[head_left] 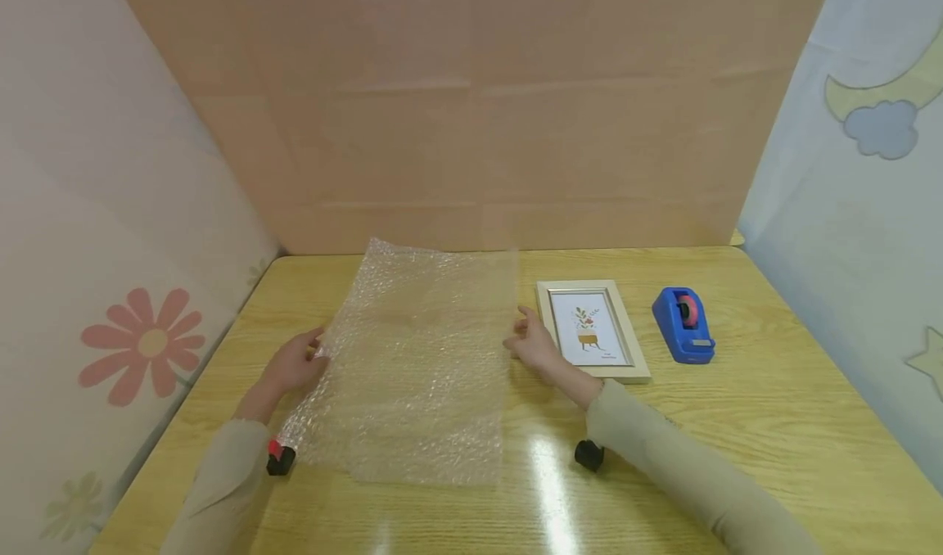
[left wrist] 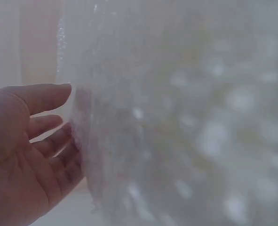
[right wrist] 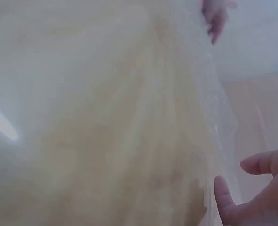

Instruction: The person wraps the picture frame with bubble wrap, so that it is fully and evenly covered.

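Note:
A sheet of clear bubble wrap (head_left: pixel 423 367) lies on the wooden table, its left side raised. At that left edge is my left hand (head_left: pixel 296 362). The left wrist view shows the left thumb (left wrist: pixel 51 96) and fingers spread apart, with fingertips partly behind the bubble wrap (left wrist: pixel 129 117). My right hand (head_left: pixel 535 344) is beside the sheet's right edge, between it and the picture frame (head_left: pixel 635 350). In the right wrist view, a gap separates the thumb and finger of the right hand (right wrist: pixel 266 197), close to the sheet's edge.
A blue tape dispenser (head_left: pixel 674 334) with a pink roll stands right of the picture frame. Black wrist cameras sit under both sleeves. A brown board (head_left: pixel 471 129) rises behind the table (head_left: pixel 773 424), with light printed walls at either side.

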`<state>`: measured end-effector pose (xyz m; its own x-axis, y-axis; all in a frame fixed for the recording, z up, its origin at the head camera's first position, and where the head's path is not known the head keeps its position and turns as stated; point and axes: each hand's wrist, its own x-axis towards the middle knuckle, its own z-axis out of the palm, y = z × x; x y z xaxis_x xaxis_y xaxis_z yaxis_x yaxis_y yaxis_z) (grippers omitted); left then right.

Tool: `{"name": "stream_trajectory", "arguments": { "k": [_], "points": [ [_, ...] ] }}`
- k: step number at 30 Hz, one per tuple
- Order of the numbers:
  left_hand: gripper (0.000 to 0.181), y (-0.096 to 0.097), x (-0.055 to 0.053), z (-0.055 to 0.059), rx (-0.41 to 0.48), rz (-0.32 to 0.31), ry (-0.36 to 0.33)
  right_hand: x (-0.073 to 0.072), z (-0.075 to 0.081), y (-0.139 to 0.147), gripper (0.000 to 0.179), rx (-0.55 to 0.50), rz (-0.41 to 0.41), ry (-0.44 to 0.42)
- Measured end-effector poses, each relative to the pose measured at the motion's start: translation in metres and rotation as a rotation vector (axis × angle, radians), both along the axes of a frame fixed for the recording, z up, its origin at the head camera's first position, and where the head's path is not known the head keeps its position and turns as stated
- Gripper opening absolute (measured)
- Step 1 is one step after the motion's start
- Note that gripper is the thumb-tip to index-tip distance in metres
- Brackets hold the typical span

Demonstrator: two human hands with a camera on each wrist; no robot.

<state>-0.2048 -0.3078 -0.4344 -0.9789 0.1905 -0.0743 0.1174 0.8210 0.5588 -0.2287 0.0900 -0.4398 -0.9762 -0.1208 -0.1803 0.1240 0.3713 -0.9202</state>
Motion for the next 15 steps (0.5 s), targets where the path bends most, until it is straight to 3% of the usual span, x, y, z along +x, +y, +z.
{"name": "stream_trajectory", "arguments": {
  "k": [5, 9, 15],
  "points": [
    [0.058, -0.006, 0.026, 0.007, 0.015, -0.035, -0.034, -0.023, 0.004, 0.004, 0.071, -0.006, 0.006, -0.025],
    [0.058, -0.01, 0.043, 0.009, 0.046, -0.055, -0.051, -0.03, 0.004, 0.004, 0.069, -0.015, -0.001, -0.034],
    [0.057, -0.012, 0.051, 0.002, 0.095, -0.026, -0.077, -0.032, -0.002, 0.002, 0.067, 0.058, -0.043, 0.008]
  ]
}}
